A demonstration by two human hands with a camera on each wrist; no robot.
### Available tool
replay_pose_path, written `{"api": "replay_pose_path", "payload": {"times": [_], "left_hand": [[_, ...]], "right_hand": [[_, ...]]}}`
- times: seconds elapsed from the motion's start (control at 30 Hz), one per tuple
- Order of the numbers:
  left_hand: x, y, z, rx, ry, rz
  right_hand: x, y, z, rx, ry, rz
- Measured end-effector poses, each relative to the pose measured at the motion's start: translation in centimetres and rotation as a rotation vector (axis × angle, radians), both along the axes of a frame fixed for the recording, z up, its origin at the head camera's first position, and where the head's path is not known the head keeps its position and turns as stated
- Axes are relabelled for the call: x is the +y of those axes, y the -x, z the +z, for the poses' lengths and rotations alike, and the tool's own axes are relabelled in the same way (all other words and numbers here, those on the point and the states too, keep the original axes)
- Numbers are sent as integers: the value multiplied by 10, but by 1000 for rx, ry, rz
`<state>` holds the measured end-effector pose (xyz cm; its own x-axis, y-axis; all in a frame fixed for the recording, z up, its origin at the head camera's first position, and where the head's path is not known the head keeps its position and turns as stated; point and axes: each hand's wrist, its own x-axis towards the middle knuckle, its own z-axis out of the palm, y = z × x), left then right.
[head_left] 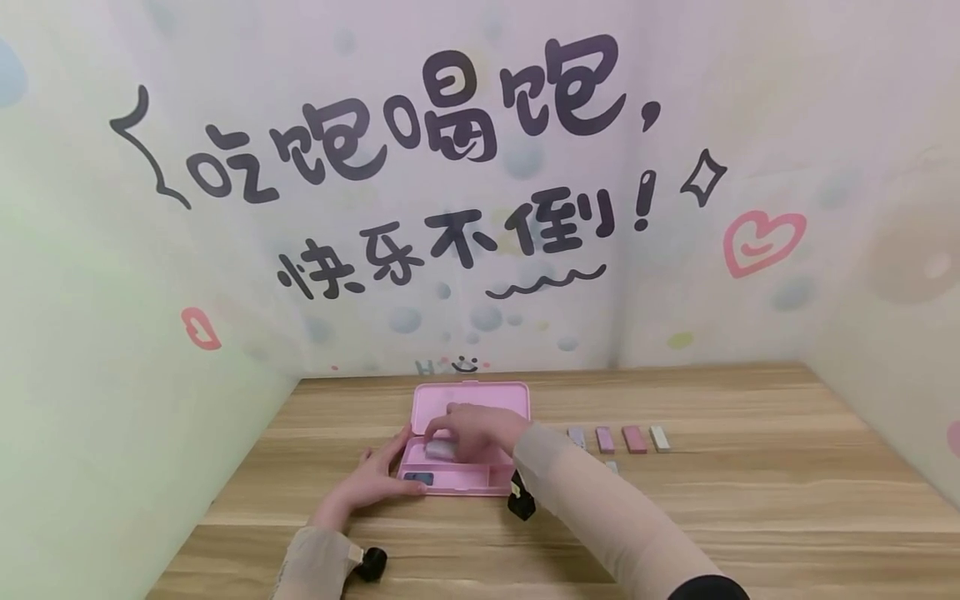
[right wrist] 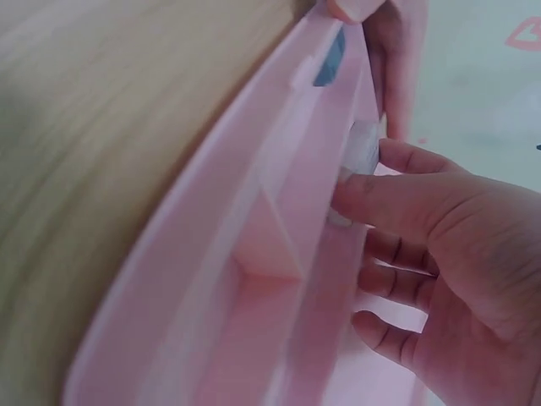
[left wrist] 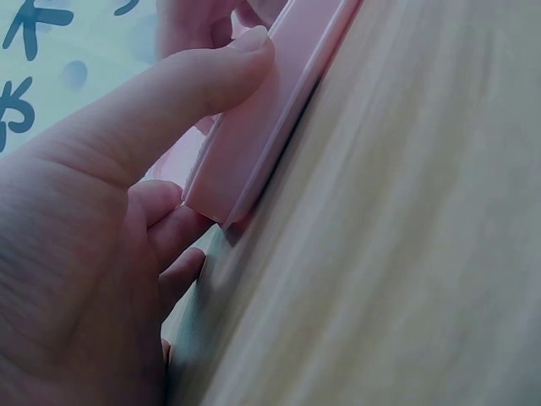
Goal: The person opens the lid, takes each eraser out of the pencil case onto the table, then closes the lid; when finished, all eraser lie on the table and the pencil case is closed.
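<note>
An open pink pencil case (head_left: 457,478) lies on the table with its lid (head_left: 502,395) raised at the back. My left hand (head_left: 371,482) grips its left end; in the left wrist view the thumb (left wrist: 241,63) presses on the front wall and the fingers are at the end wall. Over the rear compartment, my right hand (head_left: 474,427) pinches a whitish eraser-like block (right wrist: 363,148) between thumb and forefinger, the other fingers loosely bent. A dark blue block (head_left: 418,478) lies in the front compartment at the left. My right wrist hides part of the case's right side.
To the right of the case, several small blocks stand in a row, among them a purple block (head_left: 605,440), a pink block (head_left: 633,439) and a white block (head_left: 660,438). Another pale block (head_left: 612,467) is partly behind my right sleeve. A printed wall cloth (head_left: 465,333) borders the table.
</note>
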<state>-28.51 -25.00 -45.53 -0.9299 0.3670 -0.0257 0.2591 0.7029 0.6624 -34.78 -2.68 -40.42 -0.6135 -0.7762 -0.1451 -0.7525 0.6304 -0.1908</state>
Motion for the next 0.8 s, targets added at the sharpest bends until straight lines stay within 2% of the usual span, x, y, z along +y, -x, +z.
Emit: {"api": "replay_pose_path", "payload": {"times": [0.23, 0.43, 0.8], "left_hand": [[1, 1, 1, 11, 1, -8], [1, 1, 1, 3, 10, -5], [2, -2, 4, -2, 4, -5]], "right_hand": [[8, 1, 17, -3, 21, 34], [18, -4, 31, -77, 92, 56], [42, -13, 34, -180, 225, 21]]}}
